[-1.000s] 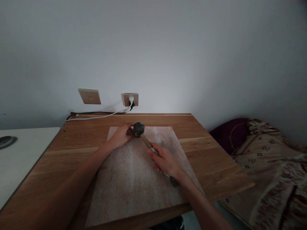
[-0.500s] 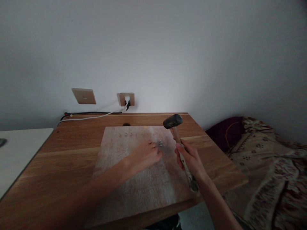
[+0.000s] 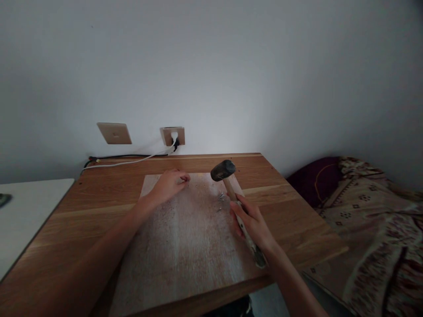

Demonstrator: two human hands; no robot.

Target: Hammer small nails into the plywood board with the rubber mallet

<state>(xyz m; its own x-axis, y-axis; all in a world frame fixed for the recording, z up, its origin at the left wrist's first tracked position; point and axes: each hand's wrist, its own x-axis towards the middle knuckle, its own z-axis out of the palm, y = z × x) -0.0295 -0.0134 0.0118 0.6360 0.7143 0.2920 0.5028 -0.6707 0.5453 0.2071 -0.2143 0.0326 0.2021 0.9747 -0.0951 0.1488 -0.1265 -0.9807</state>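
My left hand [image 3: 170,184] is at the far edge of a pale wooden board [image 3: 185,246], over the row of small holes. Its fingertips are pinched together on a nail, mostly hidden by the fingers. My right hand [image 3: 249,218] grips the wooden handle of a hammer [image 3: 223,170] with a dark, blocky head. The hammer is held tilted above the board's right side, head pointing away from me. A small pile of nails [image 3: 220,197] lies on the board left of my right hand, and a single nail [image 3: 218,209] lies just nearer to me.
The board rests on a wooden table [image 3: 82,224] against a white wall. Cables [image 3: 132,162] run along the table's back to a wall socket [image 3: 174,135]. A white surface [image 3: 29,211] stands at left. Patterned bedding [image 3: 373,237] and a purple cushion [image 3: 317,180] are at right.
My left hand has moved from the nail pile left and away to the row at the board's far edge. The hammer, still in my right hand, has shifted slightly left.
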